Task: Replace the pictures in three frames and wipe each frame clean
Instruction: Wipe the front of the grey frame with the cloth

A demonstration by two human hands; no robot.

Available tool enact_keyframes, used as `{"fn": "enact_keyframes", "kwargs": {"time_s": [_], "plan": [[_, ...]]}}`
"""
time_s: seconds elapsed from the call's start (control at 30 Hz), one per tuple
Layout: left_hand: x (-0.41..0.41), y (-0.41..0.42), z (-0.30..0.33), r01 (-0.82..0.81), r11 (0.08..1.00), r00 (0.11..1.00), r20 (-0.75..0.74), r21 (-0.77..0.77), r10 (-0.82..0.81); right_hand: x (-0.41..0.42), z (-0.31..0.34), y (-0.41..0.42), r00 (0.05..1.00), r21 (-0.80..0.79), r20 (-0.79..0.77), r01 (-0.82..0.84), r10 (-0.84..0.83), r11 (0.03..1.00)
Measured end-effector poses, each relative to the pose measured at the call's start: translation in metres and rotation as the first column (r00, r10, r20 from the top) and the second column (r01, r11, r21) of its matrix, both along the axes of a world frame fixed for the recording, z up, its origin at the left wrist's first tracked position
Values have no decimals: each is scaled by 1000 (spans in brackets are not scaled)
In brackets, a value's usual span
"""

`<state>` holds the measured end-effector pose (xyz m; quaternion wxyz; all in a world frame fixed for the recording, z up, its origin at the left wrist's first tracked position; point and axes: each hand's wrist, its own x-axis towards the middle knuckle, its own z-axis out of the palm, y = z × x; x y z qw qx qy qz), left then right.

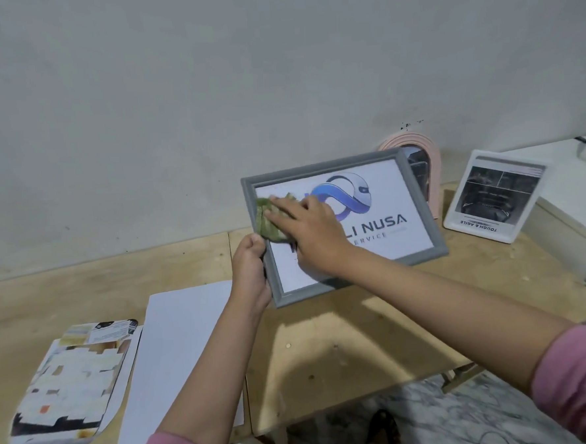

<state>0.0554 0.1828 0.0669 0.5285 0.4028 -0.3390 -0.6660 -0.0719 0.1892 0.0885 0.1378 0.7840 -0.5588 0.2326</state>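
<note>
Cloth (270, 219) on grey frame (417, 193) (left-held)

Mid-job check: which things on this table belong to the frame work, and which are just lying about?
In the job:
grey frame, gripped by left hand
green cloth under right hand
white frame
pink arched frame
cut printed picture
blank white sheet

Lying about:
dark object on the floor

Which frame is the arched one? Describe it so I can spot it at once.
Look along the back edge of the wooden table, against the wall. The pink arched frame stands there, half hidden behind the grey frame. Its rounded top sets it apart from its rectangular neighbours.
</note>
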Motion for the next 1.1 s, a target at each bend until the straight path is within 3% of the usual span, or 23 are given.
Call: {"fn": "enact_keyframes", "kwargs": {"time_s": [0.07,0.13,0.27,0.4,0.5,0.57,0.63,0.7,0.77,0.87,1.1], "plan": [[5,-1,-1,-11,998,990,-138,59,19,5,-8,9,998,30,4,-69,69,997],[10,-3,-2,-52,994,981,-184,100,69,7,-16,18,990,87,18,-144,143,986],[22,-10,-2,-177,980,978,-100,87,185,5,-35,42,955,177,-39,-284,295,942],[21,-10,-11,-228,968,973,-9,108,230,1,-35,42,903,94,-284,-308,322,947],[18,-8,-18,-222,961,974,-9,167,226,-4,-26,34,782,109,-497,-374,377,921],[18,-11,-19,-238,956,971,21,171,238,-10,-15,28,745,138,-571,-326,345,935],[19,-17,-19,-257,955,966,53,151,252,-13,-8,22,830,85,-502,-234,245,969],[17,-21,-17,-268,956,962,83,123,259,-10,-12,24,929,40,-309,-204,206,978],[14,-22,-15,-288,952,954,112,105,276,1,-28,32,937,36,-226,-267,268,963],[12,-22,-15,-313,944,945,131,105,299,12,-43,49,922,29,-256,-292,290,956],[9,-20,-27,-353,898,934,43,263,355,11,-40,54,897,-137,-357,-328,262,935]]}}
